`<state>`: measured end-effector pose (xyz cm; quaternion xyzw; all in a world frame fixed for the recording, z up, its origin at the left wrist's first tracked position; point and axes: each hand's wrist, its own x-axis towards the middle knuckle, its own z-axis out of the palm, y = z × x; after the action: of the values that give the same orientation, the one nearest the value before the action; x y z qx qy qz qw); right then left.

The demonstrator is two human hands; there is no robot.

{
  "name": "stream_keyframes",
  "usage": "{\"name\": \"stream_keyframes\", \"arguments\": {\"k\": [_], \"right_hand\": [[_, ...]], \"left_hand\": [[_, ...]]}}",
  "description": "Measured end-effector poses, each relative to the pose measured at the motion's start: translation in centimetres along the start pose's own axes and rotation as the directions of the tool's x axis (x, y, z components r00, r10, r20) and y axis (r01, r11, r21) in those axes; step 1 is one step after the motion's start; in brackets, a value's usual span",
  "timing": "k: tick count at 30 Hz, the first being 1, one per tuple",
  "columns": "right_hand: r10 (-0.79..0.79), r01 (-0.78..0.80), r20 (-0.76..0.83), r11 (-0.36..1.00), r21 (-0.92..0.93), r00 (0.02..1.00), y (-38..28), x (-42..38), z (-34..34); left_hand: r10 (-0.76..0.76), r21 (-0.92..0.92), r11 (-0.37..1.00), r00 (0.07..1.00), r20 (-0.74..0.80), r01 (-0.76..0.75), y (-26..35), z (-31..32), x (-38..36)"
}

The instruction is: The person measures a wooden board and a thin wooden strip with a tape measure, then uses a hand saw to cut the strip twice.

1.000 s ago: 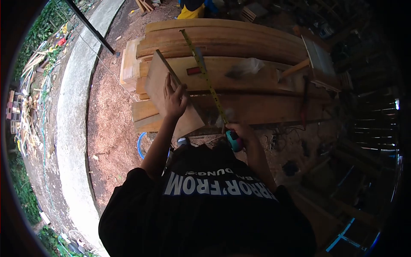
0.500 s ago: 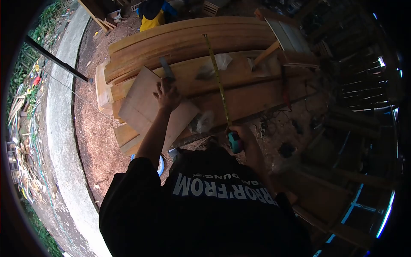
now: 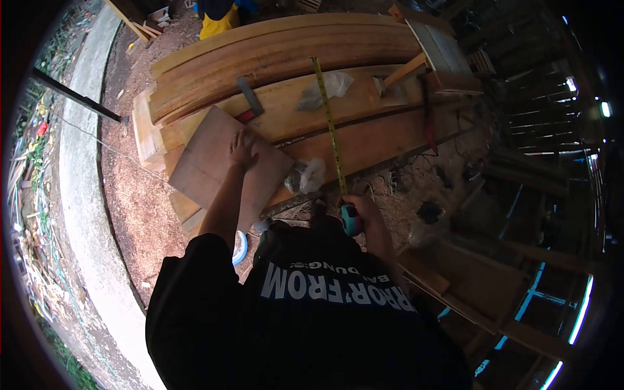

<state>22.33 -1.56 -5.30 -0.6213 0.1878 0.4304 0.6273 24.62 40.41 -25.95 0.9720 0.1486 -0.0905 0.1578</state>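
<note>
My left hand (image 3: 242, 151) rests with spread fingers on a square thin wooden panel (image 3: 211, 159), which lies askew over long planks (image 3: 286, 49). My right hand (image 3: 364, 211) is wrapped round a teal and black tape measure (image 3: 351, 220). Its yellow blade (image 3: 331, 123) sticks out forward over the planks. Just beyond the panel's upper edge lies a try square with a grey blade (image 3: 247, 93) and a partly red handle (image 3: 246, 116). Clear plastic bags (image 3: 333, 86) lie on the boards, one near the panel's right corner (image 3: 307, 175).
A wooden frame with a pale panel (image 3: 442, 51) stands at the far right end of the planks. A person in yellow (image 3: 220, 23) is beyond the planks. A dark pole (image 3: 78, 96) and concrete strip (image 3: 84, 162) are at left; boards (image 3: 468, 286) lie at lower right.
My left hand has moved back from the try square onto the panel, leaving the square in full view. The tape measure stays extended in my right hand. The view has shifted slightly.
</note>
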Motion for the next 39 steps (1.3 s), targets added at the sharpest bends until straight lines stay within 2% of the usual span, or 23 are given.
{"name": "stream_keyframes", "arguments": {"k": [1,3,5,7,11,13,14,16,20,22,23,25,29,32,34,35,37,38,39], "right_hand": [[0.014,-0.014,0.018,1.000,-0.017,1.000,0.2,0.3,0.3],[-0.023,0.022,0.050,1.000,0.002,0.998,0.8,1.1,1.2],[-0.058,0.056,0.071,0.998,0.023,0.996,1.4,1.0,2.3],[-0.093,0.085,0.087,0.993,0.085,0.992,1.7,0.5,3.4],[-0.152,0.154,-0.026,0.964,0.219,0.988,2.6,-1.8,5.6],[-0.180,0.181,-0.025,0.950,0.256,0.983,3.6,-3.1,5.7],[-0.194,0.203,-0.061,0.940,0.275,0.979,4.2,-3.7,5.4],[-0.196,0.220,-0.128,0.950,0.221,0.972,5.7,-4.7,4.1],[-0.263,0.302,-0.207,0.935,0.184,0.942,6.3,-8.2,0.5],[-0.215,0.289,-0.310,0.932,0.218,0.926,6.5,-9.3,-2.2],[-0.244,0.313,-0.285,0.922,0.228,0.927,6.5,-9.0,-5.2],[-0.190,0.318,-0.390,0.901,0.294,0.901,7.7,-8.6,-9.3],[-0.205,0.326,-0.316,0.857,0.400,0.926,8.6,-9.9,-18.9],[-0.201,0.363,-0.382,0.833,0.418,0.902,9.7,-11.1,-27.6],[-0.172,0.357,-0.487,0.878,0.318,0.857,10.6,-13.4,-33.1],[-0.157,0.364,-0.507,0.867,0.341,0.847,11.4,-14.6,-35.9],[-0.211,0.404,-0.561,0.882,0.244,0.800,13.2,-17.0,-41.3],[-0.197,0.404,-0.580,0.880,0.251,0.791,14.0,-18.3,-43.9],[-0.183,0.403,-0.583,0.873,0.274,0.792,14.8,-19.7,-46.1]], "left_hand": [[0.037,-0.086,0.996,0.999,-0.013,-0.038,-0.6,0.0,-0.5],[-0.009,-0.185,0.983,0.998,0.070,0.022,-0.5,0.4,-2.4],[0.073,-0.317,0.946,0.997,0.011,-0.066,-0.4,1.2,-4.7],[0.237,-0.554,0.808,0.971,-0.005,-0.200,0.0,0.8,-6.6],[0.284,-0.615,0.749,0.958,-0.037,-0.246,3.8,-0.7,-10.1],[0.223,-0.775,0.617,0.975,0.004,-0.138,6.0,-1.3,-11.3],[0.264,-0.774,0.612,0.964,0.007,-0.162,7.1,-1.5,-11.6],[0.228,-0.842,0.535,0.972,0.065,-0.069,9.3,-1.3,-12.5],[0.281,-0.845,0.522,0.959,0.049,-0.110,14.4,-0.6,-13.5],[0.284,-0.824,0.556,0.957,0.063,-0.110,17.6,-2.2,-14.4],[0.278,-0.808,0.574,0.960,0.034,-0.137,20.3,-2.6,-14.1],[0.247,-0.860,0.495,0.969,0.004,-0.123,23.4,-0.6,-14.1],[0.234,-0.830,0.544,0.972,0.009,-0.123,31.4,3.0,-12.3],[0.231,-0.860,0.499,0.973,0.010,-0.110,41.2,4.2,-12.9],[0.202,-0.872,0.487,0.977,0.063,-0.044,48.0,4.7,-14.0],[0.232,-0.866,0.498,0.969,0.080,-0.048,51.4,4.8,-14.8],[0.275,-0.882,0.469,0.941,0.196,0.047,58.2,5.2,-16.4],[0.294,-0.881,0.471,0.932,0.211,0.051,61.3,5.7,-16.8],[0.357,-0.837,0.546,0.911,0.205,-0.026,64.1,6.2,-17.0]]}}
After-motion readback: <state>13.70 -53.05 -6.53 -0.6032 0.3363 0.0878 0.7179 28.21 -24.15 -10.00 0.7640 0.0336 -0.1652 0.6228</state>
